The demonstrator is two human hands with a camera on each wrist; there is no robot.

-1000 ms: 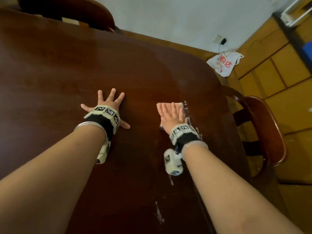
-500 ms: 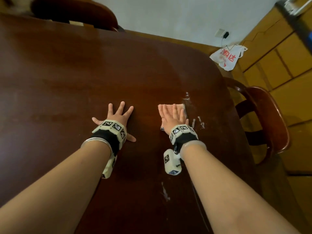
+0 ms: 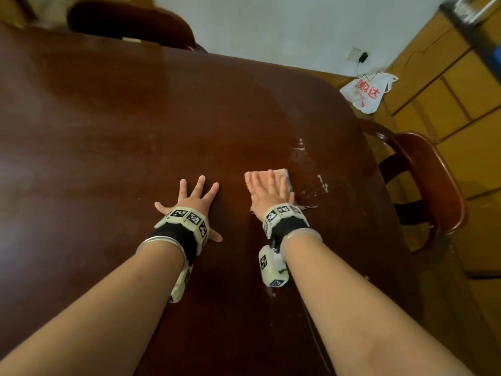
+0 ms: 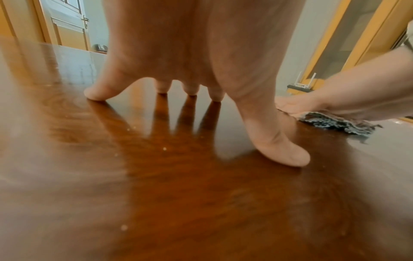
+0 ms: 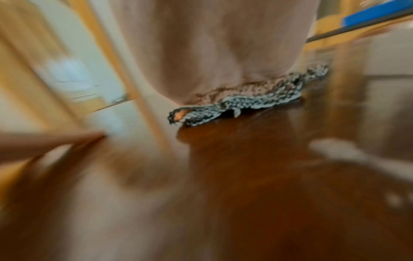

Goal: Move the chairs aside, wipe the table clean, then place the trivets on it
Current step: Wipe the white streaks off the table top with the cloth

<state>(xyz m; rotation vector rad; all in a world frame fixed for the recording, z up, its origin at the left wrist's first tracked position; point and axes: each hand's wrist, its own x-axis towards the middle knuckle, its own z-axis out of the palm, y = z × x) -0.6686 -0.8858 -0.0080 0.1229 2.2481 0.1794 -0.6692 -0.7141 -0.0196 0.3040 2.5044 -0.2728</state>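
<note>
My right hand (image 3: pixel 267 189) lies flat with straight fingers on a folded pink cloth (image 3: pixel 282 176) with a grey underside (image 5: pixel 245 101) and presses it onto the dark wooden table (image 3: pixel 135 118). My left hand (image 3: pixel 193 198) is spread flat on the bare wood to its left, fingertips (image 4: pixel 96 93) and thumb touching the surface. White smears (image 3: pixel 322 183) streak the table just right of the cloth. One wooden chair (image 3: pixel 425 183) stands at the table's right edge, another chair (image 3: pixel 130 23) at the far edge. No trivets are in view.
A white plastic bag with red print (image 3: pixel 366 95) lies on the floor by the wall. Yellow wooden cabinets (image 3: pixel 447 85) line the right side. A wall socket with a plug (image 3: pixel 357 57) sits low on the white wall.
My right hand has slid the cloth leftwards, away from the table's right edge, uncovering white smears. The left hand stays spread on the wood.
</note>
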